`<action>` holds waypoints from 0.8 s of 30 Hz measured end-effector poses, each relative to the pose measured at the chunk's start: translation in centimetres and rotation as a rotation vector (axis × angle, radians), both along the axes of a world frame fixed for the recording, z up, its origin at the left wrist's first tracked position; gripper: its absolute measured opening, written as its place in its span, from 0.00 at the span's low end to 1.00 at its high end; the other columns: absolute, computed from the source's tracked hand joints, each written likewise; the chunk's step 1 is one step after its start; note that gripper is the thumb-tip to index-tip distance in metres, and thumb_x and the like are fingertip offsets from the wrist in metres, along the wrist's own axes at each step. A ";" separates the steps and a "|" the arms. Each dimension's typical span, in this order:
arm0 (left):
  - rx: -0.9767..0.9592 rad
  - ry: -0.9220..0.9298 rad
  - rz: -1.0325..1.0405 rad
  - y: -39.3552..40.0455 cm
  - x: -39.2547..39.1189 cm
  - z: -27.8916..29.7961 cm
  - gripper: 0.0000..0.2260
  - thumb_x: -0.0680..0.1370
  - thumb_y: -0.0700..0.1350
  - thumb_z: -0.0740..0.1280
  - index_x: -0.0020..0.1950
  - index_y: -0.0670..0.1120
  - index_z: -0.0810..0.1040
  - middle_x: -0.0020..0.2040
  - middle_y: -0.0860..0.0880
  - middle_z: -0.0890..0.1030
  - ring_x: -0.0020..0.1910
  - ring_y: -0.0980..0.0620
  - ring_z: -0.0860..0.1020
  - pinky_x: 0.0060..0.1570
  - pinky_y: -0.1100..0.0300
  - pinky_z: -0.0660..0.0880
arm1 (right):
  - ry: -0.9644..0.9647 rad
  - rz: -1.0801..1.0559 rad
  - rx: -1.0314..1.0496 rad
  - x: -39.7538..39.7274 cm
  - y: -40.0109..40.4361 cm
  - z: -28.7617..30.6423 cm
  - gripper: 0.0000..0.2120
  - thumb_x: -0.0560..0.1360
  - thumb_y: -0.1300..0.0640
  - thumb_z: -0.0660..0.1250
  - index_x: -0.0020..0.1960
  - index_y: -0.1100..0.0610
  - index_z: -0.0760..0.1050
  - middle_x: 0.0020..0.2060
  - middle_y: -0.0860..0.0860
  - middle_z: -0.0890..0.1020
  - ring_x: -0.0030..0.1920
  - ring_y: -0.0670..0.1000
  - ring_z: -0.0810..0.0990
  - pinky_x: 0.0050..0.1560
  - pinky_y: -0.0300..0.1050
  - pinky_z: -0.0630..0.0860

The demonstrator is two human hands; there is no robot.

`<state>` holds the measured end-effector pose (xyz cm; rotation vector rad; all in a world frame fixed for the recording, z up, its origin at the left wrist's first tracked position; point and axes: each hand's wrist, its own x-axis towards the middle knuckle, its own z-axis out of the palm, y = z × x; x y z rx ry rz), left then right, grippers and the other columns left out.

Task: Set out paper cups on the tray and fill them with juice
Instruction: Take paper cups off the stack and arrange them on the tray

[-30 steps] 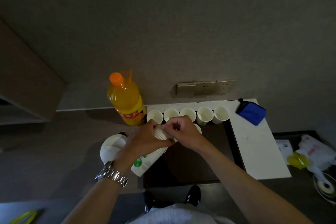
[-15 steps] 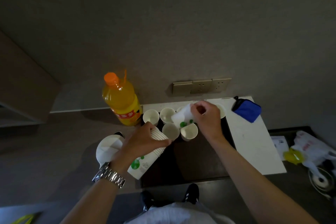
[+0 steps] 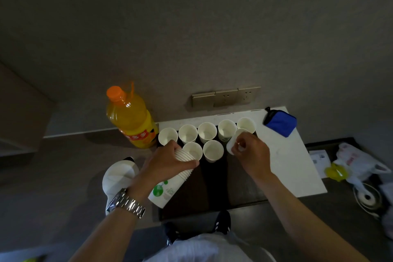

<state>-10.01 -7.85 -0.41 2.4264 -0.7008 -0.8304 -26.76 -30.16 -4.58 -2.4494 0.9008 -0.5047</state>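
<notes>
Several white paper cups (image 3: 207,132) stand upright and empty on the dark tray (image 3: 214,189), in a back row and a shorter front row. My left hand (image 3: 168,161) grips a stack of nested cups (image 3: 170,185) lying tilted over the tray's left edge. My right hand (image 3: 251,153) pinches a single cup (image 3: 235,139), tilted, just above the tray to the right of the front row. A capped bottle of orange juice (image 3: 131,119) stands left of the tray against the wall.
A white board (image 3: 285,155) lies under the tray's right side, with a blue pouch (image 3: 279,122) at its back corner. A white cap (image 3: 119,178) sits left of the tray. Plastic bags and papers (image 3: 350,164) lie at the far right. Wall sockets (image 3: 226,97) are behind.
My right hand pulled one cup off the stack, carried it right and lowered it toward the front row's right end. The left hand kept the stack in place.
</notes>
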 end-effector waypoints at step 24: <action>0.065 -0.025 -0.012 0.3 0.7 0.4 0.35 0.56 0.78 0.69 0.54 0.57 0.71 0.47 0.57 0.78 0.45 0.56 0.78 0.50 0.50 0.79 | 0.294 0.155 -0.211 0.9 0.7 -6.5 0.08 0.67 0.60 0.76 0.43 0.56 0.79 0.36 0.52 0.81 0.35 0.59 0.81 0.26 0.47 0.74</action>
